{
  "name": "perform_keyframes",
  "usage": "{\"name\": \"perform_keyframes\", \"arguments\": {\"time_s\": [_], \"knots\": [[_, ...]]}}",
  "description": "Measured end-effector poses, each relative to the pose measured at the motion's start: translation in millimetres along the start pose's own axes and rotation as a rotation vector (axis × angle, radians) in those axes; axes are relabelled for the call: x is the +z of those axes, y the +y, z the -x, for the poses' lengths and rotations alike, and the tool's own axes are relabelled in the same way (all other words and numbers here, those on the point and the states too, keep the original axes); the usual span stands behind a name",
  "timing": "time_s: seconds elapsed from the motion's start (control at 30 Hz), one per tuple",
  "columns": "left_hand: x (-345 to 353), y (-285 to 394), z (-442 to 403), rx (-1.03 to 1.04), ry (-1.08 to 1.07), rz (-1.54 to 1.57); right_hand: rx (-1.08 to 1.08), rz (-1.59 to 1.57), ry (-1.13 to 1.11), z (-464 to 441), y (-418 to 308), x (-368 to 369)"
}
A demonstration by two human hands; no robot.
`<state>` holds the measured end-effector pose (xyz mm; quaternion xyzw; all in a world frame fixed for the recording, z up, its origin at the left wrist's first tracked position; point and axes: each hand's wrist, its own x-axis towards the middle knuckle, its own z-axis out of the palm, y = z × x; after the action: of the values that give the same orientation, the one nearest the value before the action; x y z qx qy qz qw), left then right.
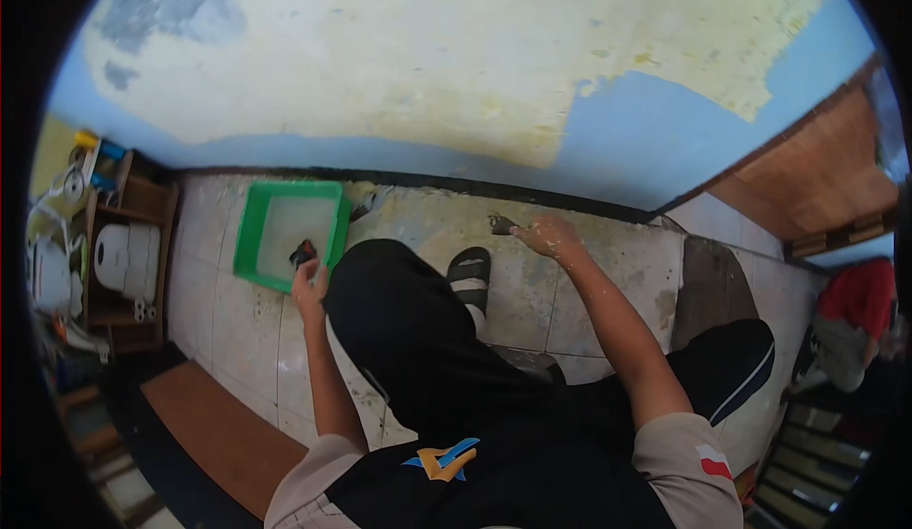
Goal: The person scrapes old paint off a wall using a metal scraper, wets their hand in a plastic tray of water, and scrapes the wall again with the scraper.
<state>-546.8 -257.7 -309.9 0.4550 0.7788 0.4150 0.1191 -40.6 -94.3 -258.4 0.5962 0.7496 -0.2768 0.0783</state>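
Note:
My left hand (309, 289) is at the near right rim of a green basin (241, 235), which has cloudy whitish liquid inside. A small dark object with some red (303, 252) sticks out from my left fingers over the basin; its kind is unclear. Low by the wall, my right hand (551, 237) is shut on a scraper (503, 226), with pale flakes on its end and on my skin. Above both hands, the wall (399, 64) has blue paint around a large patch of bare, yellowish-cream surface.
My sandalled foot (469, 280) rests on flake-strewn floor tiles (525, 290). Shelves (173, 235) holding a white appliance (127, 258) stand left. A brown board (223, 439) lies at lower left. Wooden panels (807, 163) and a person in red (855, 301) are at right.

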Motion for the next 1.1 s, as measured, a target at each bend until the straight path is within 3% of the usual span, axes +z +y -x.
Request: {"name": "perform_keyframes", "arguments": {"time_s": [0.1,0.17,0.2,0.3,0.37,0.47,0.6,0.7,0.77,0.9,0.97,1.0,1.07,1.1], "knots": [[-11.9,-0.3,-33.6,0.001,-0.026,-0.186,-0.025,-0.108,0.028,-10.3,9.1,28.8],[-4.3,-34.3,-60.7,0.077,-0.105,-0.371,0.027,-0.116,-0.183,-11.9,16.2,35.9],[-3.6,-36.4,-69.6,0.075,-0.103,-0.377,0.022,-0.118,-0.187,-10.1,18.1,36.9],[1.9,-40.4,-83.6,-0.085,-0.228,-0.640,0.056,-0.084,-0.322,-3.6,25.9,43.0],[5.5,-42.8,-89.6,-0.341,-0.330,-0.739,0.079,-0.118,-0.199,-1.7,33.1,53.4],[22.8,-113.7,-113.7,-0.345,-0.389,-0.620,0.119,-0.125,-0.208,5.3,31.9,45.8],[38.0,-113.2,-120.8,-0.461,-0.329,-0.548,0.107,-0.227,-0.180,14.6,31.3,39.5],[43.3,-116.4,-111.8,-0.410,-0.286,-0.631,0.126,-0.333,-0.151,17.4,29.8,46.3],[54.2,-156.7,-111.4,-0.405,-0.249,-0.493,0.081,-0.432,-0.062,16.8,32.1,57.5],[42.3,-137.2,-116.3,-0.469,-0.322,-0.387,0.024,-0.422,-0.053,20.3,12.0,46.4],[33.9,-130.7,-122.7,-0.785,-0.394,0.160,0.017,-0.411,-0.055,21.6,2.6,38.2],[30.3,-128.0,-124.6,-0.785,-0.394,0.158,0.017,-0.413,-0.056,22.1,-0.5,33.4],[19.6,-123.8,-125.6,-0.964,-0.286,0.864,-0.008,-0.467,-0.015,24.1,-5.9,29.7],[12.3,-109.4,-122.9,-0.966,-0.291,0.853,-0.003,-0.476,-0.019,23.7,-5.7,31.3]]}}
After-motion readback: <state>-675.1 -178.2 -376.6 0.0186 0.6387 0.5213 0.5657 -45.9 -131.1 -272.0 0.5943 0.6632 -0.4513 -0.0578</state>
